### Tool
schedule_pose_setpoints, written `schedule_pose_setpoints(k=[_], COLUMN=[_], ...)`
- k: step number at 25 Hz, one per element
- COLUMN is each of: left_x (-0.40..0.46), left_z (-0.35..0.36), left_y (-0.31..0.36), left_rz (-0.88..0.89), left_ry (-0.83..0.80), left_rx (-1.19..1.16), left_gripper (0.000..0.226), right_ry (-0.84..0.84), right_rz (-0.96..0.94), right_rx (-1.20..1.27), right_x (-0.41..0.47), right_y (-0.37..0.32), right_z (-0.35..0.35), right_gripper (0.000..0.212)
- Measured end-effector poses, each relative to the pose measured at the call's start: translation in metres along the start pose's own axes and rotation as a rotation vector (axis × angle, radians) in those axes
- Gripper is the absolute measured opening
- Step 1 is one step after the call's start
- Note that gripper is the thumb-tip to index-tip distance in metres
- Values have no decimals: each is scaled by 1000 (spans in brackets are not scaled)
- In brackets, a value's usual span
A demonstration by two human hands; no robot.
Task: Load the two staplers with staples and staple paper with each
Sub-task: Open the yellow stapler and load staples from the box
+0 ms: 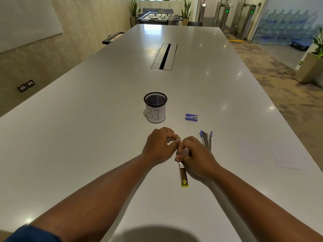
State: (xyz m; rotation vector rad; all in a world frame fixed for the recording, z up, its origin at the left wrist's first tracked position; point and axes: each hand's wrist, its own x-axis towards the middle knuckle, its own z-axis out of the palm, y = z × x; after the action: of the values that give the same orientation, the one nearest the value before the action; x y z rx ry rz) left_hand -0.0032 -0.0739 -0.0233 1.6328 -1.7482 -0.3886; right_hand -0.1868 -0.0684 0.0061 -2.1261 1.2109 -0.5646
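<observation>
A yellow stapler lies swung open flat on the white table, its metal channel running toward me. My left hand pinches its far end with thumb and fingers. My right hand pinches the channel near its middle; whether staples are between the fingers is hidden. A blue stapler lies open just right of my right hand. A small blue staple box lies beyond it. White paper sheets rest at the right of the table.
A black mesh cup with a paper label reading "BIN" stands behind my left hand. A cable slot is set in the table's middle farther back. The table's right edge borders carpeted floor.
</observation>
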Motion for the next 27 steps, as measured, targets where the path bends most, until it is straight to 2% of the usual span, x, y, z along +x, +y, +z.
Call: schedule_pose_setpoints(k=[5,8,18,23,27], left_x=[1,0,2,29,59], left_z=[-1,-1,1,6,16], left_y=[1,2,-2,3,4], left_rz=[-6,-4,-23,-47,-58], left_ry=[0,16,-39,-70,-95], left_rx=[17,9,35,-148,-259], left_gripper=[32,33,35,25,15], right_ry=[102,120,10,185,294], right_rz=[74,71,15,15,104], right_rx=[117,135,157,13,-2], right_x=[-6,-7,-2,23,54], right_y=[1,0,2,12,32], right_z=[7,8,-12,-47,-77], right_gripper=[46,47,32,6,8])
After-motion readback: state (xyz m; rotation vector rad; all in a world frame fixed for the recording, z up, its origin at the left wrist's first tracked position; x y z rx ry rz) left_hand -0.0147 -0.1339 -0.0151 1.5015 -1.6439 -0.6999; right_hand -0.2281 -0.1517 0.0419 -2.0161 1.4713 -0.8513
